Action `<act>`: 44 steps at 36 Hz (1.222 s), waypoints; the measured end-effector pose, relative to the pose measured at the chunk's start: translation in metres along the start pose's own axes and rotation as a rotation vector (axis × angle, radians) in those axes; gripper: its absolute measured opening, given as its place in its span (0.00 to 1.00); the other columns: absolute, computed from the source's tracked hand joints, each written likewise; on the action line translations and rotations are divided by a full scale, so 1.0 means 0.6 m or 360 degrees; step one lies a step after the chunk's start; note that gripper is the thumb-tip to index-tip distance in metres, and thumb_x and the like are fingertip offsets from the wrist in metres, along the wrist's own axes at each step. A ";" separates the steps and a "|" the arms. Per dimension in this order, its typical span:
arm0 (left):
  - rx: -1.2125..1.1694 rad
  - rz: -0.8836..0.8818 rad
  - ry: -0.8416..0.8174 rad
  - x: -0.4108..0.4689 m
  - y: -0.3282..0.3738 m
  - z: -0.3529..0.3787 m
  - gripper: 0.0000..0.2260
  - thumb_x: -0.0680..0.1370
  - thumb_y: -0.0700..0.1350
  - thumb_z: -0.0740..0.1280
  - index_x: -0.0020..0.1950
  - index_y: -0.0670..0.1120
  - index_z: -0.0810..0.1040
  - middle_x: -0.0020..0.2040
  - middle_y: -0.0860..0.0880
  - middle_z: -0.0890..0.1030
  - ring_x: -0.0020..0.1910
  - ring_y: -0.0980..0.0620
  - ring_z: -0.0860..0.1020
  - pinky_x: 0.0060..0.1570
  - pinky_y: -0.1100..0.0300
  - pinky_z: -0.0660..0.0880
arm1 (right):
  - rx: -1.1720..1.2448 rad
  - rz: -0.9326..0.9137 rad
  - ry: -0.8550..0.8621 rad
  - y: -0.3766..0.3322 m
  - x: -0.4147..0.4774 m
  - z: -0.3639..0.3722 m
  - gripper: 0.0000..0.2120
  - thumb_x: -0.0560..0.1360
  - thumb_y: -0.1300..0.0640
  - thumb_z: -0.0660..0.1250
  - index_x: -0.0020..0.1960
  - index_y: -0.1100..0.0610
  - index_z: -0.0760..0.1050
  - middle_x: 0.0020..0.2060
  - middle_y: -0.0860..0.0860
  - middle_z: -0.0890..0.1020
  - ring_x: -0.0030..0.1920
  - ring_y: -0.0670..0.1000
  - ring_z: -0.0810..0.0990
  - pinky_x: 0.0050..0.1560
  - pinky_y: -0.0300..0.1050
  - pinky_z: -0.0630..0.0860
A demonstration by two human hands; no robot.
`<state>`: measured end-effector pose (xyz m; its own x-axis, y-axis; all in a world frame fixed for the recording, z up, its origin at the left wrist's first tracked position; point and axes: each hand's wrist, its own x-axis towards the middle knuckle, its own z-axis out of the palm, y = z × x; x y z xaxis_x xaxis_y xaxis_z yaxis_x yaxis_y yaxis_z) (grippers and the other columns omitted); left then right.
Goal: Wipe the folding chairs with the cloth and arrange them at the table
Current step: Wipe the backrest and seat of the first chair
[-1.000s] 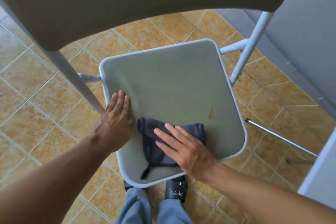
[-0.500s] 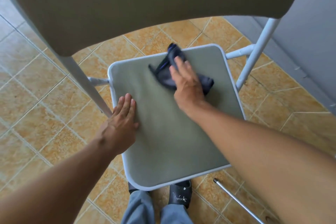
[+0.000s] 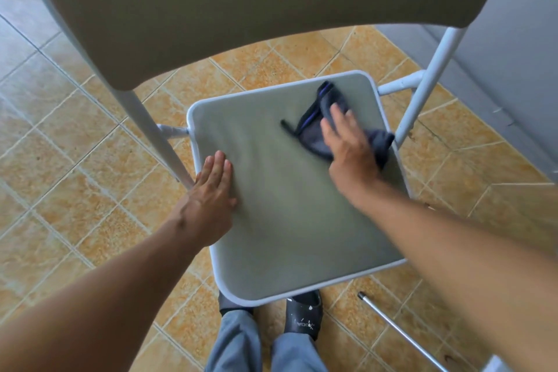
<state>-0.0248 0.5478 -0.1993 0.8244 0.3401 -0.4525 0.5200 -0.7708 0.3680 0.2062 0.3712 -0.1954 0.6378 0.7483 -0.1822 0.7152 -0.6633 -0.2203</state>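
Observation:
A folding chair stands unfolded below me, its grey-green seat (image 3: 280, 208) rimmed in white. Its backrest (image 3: 241, 3) fills the top of the view, carried on white tube legs (image 3: 151, 127). A dark blue-grey cloth (image 3: 314, 133) lies crumpled on the seat's far right corner. My right hand (image 3: 347, 145) presses flat on the cloth with straight fingers, blurred by motion. My left hand (image 3: 211, 190) rests flat on the seat's left edge, fingers straight and together.
Orange-tan floor tiles (image 3: 75, 190) surround the chair. A grey wall (image 3: 513, 69) runs along the right. A thin metal rod (image 3: 398, 332) lies on the floor at the lower right. My feet in dark slippers (image 3: 302, 317) stand under the seat's near edge.
My right hand swept the cloth from the seat's near edge to its far edge, then rightward to the far right corner. My left hand stayed on the seat's left edge.

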 end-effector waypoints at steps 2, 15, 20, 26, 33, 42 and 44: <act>-0.0008 -0.0030 -0.0022 0.000 0.003 -0.001 0.33 0.80 0.42 0.62 0.78 0.36 0.47 0.79 0.40 0.43 0.78 0.40 0.41 0.77 0.46 0.46 | 0.0104 -0.0143 0.0032 -0.048 -0.093 0.028 0.26 0.77 0.65 0.53 0.72 0.63 0.72 0.76 0.61 0.67 0.76 0.67 0.64 0.75 0.55 0.61; 0.0014 0.0012 -0.0031 0.002 0.002 -0.003 0.34 0.79 0.41 0.64 0.77 0.34 0.49 0.78 0.37 0.45 0.77 0.38 0.43 0.75 0.47 0.44 | -0.0116 -0.0150 -0.0039 0.096 -0.158 -0.016 0.31 0.72 0.74 0.56 0.74 0.60 0.71 0.77 0.59 0.66 0.77 0.66 0.62 0.76 0.60 0.61; 0.0043 0.0037 0.0007 0.003 0.001 -0.005 0.34 0.79 0.41 0.65 0.77 0.34 0.49 0.78 0.36 0.45 0.77 0.37 0.43 0.73 0.52 0.40 | 0.0149 0.0531 0.0181 0.015 -0.131 0.003 0.33 0.71 0.78 0.60 0.74 0.63 0.69 0.79 0.60 0.62 0.78 0.66 0.58 0.77 0.58 0.58; 0.0124 0.0088 -0.0093 0.002 -0.013 -0.009 0.34 0.80 0.41 0.61 0.78 0.36 0.44 0.78 0.38 0.41 0.77 0.38 0.40 0.75 0.51 0.40 | 0.0266 0.0034 0.0136 -0.170 -0.277 0.066 0.25 0.75 0.69 0.54 0.70 0.61 0.75 0.77 0.57 0.67 0.77 0.63 0.65 0.73 0.60 0.65; 0.0176 0.0277 -0.0046 -0.008 -0.034 0.007 0.32 0.80 0.37 0.62 0.77 0.34 0.46 0.78 0.36 0.43 0.76 0.36 0.41 0.75 0.46 0.44 | -0.0161 -0.0750 -0.0082 -0.049 -0.287 0.038 0.20 0.85 0.66 0.53 0.70 0.56 0.77 0.75 0.55 0.70 0.75 0.61 0.69 0.71 0.59 0.70; 0.0146 0.0268 -0.0029 -0.010 -0.032 0.000 0.32 0.81 0.41 0.59 0.78 0.36 0.43 0.78 0.38 0.39 0.77 0.39 0.39 0.72 0.53 0.38 | 0.0092 0.0651 0.0179 0.053 -0.187 -0.009 0.36 0.70 0.79 0.62 0.75 0.57 0.71 0.80 0.54 0.61 0.79 0.63 0.58 0.76 0.59 0.62; 0.0168 0.0304 -0.0008 -0.013 -0.032 0.000 0.32 0.81 0.40 0.60 0.77 0.34 0.45 0.78 0.36 0.41 0.76 0.37 0.40 0.72 0.51 0.39 | 0.0146 0.0772 0.0298 0.006 -0.197 0.006 0.36 0.69 0.78 0.65 0.74 0.59 0.71 0.79 0.55 0.62 0.79 0.63 0.59 0.76 0.59 0.62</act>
<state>-0.0413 0.5597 -0.2026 0.9045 0.1801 -0.3866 0.3280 -0.8732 0.3606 0.1323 0.2805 -0.1783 0.9356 0.3352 -0.1114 0.3023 -0.9230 -0.2378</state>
